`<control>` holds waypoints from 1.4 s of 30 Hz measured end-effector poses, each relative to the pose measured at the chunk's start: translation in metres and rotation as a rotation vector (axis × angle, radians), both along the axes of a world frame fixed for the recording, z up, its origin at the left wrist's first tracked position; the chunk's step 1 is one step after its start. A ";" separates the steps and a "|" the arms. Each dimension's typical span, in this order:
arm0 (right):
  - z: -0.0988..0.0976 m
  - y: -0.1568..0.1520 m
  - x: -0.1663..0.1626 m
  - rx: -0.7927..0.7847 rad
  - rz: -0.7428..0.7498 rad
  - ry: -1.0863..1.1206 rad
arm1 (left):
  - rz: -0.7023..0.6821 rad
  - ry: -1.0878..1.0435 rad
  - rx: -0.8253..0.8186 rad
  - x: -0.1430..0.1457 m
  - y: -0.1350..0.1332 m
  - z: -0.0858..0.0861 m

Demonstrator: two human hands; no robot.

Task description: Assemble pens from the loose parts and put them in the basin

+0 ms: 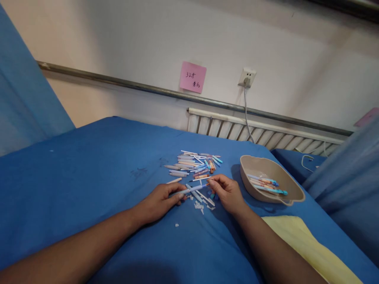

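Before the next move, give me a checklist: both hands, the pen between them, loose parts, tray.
1. Grip: the slim pale-blue plastic pen is held at both ends, by the left hand and the right hand: ok.
2. Pen fully joined: cannot tell, fingers cover its ends.
3. Supply: the heap of loose pastel pen parts lies just beyond the hands on the blue cloth: ok.
4. Room: the beige oval plastic tray sits upright beside the right hand, with several finished pens inside and bare floor showing: ok.
5. Strays: small white bits lie scattered below the held pen, apart from the heap: not ok.
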State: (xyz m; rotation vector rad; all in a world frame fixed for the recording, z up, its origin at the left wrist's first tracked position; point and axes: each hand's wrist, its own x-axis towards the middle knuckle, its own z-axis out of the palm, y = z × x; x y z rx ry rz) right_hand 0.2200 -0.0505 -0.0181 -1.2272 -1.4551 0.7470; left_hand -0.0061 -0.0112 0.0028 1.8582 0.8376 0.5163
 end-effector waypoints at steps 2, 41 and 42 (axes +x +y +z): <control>-0.001 0.000 0.000 -0.017 0.005 0.034 | -0.003 0.001 0.009 0.000 -0.001 0.000; 0.017 0.005 0.001 0.130 0.165 -0.678 | -0.052 -0.143 0.170 0.126 0.019 0.079; 0.017 0.005 0.001 0.132 0.164 -0.680 | -0.053 -0.106 0.222 0.141 0.022 0.084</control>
